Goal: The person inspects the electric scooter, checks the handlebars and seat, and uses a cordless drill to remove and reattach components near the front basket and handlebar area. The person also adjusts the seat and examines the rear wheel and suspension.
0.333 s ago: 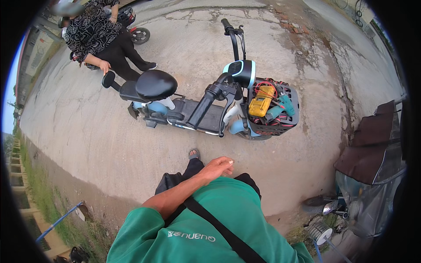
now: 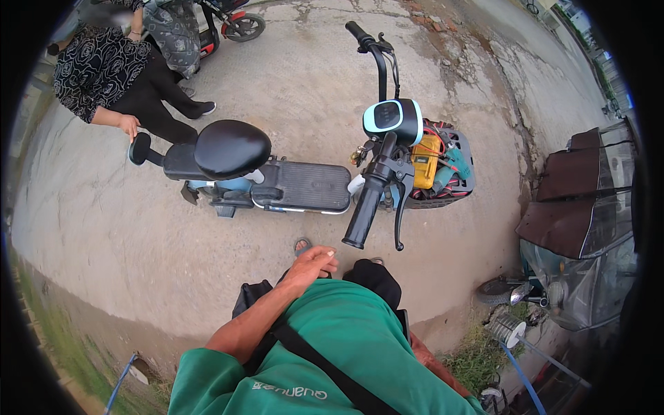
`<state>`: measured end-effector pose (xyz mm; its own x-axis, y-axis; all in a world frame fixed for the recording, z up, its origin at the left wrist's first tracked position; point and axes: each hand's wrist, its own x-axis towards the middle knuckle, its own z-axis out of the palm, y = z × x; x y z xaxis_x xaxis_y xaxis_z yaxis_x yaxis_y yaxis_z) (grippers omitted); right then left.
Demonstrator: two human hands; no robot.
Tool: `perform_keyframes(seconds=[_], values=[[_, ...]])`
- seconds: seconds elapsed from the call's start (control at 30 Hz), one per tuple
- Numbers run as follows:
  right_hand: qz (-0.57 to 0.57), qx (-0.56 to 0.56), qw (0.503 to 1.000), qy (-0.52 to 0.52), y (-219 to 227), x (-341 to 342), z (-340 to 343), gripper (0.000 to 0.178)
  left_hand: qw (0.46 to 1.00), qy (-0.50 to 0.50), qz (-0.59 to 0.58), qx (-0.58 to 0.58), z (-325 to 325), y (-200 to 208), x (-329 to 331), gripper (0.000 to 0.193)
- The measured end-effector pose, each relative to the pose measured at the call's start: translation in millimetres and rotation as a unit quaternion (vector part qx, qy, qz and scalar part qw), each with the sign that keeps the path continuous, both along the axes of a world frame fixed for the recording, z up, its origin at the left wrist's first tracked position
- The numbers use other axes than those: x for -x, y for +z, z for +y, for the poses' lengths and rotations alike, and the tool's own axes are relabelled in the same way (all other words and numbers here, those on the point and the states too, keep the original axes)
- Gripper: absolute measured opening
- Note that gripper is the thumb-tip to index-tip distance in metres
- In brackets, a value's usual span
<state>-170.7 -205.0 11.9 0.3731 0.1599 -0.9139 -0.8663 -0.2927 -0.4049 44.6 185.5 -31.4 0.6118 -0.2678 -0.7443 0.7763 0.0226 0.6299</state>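
My left hand (image 2: 315, 267) hangs in front of my waist, fingers loosely bent and a little apart, with nothing seen in it. Just beyond it is the near black handlebar grip (image 2: 363, 220) of a light blue electric scooter (image 2: 315, 185); the hand and the grip look apart. Of my right arm only the forearm (image 2: 439, 363) shows beside my green shirt; its hand is hidden behind my body. The scooter's front basket (image 2: 443, 203) holds a yellow tool or meter case (image 2: 425, 160), a teal power drill (image 2: 444, 178) and red-and-black cables.
At the far left another person (image 2: 111, 83) in patterned black clothes rests a hand on the scooter's rear backrest (image 2: 140, 148). A red scooter (image 2: 232, 29) stands behind them. To my right is a vehicle with a brown cover (image 2: 567, 183). Cracked concrete (image 2: 498, 90) lies beyond.
The scooter's handlebar has turned, its near grip swinging toward me. My left hand has shifted slightly left in view. My right forearm has come into view.
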Motion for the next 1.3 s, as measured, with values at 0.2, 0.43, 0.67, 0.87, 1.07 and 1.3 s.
perform_keyframes(seconds=[0.2, 0.43, 0.67, 0.87, 1.07, 1.3], values=[[-0.024, -0.120, 0.988, -0.097, -6, -4, 21, 0.081, 0.998, -0.049, 0.026, 0.022, 10, 1, -24, 0.043], [-0.130, -0.075, 0.985, -0.083, -5, -88, 52, 0.087, 0.995, -0.088, 0.020, -0.029, 25, -12, -60, 0.044], [-0.021, -0.256, 0.951, -0.170, 9, -141, 28, 0.097, 0.996, -0.085, 0.017, -0.029, 25, -3, -86, 0.041], [0.184, -0.289, 0.866, -0.365, 26, -63, 9, 0.072, 0.993, -0.112, 0.011, -0.031, 51, -1, -94, 0.041], [0.240, -0.033, 0.932, -0.270, 45, -44, 133, 0.061, 0.989, -0.140, 0.011, -0.039, 106, -10, -78, 0.043], [0.040, 0.044, 0.965, -0.254, -108, 45, 203, 0.068, 0.984, -0.171, 0.026, -0.029, 184, -25, -52, 0.042]])
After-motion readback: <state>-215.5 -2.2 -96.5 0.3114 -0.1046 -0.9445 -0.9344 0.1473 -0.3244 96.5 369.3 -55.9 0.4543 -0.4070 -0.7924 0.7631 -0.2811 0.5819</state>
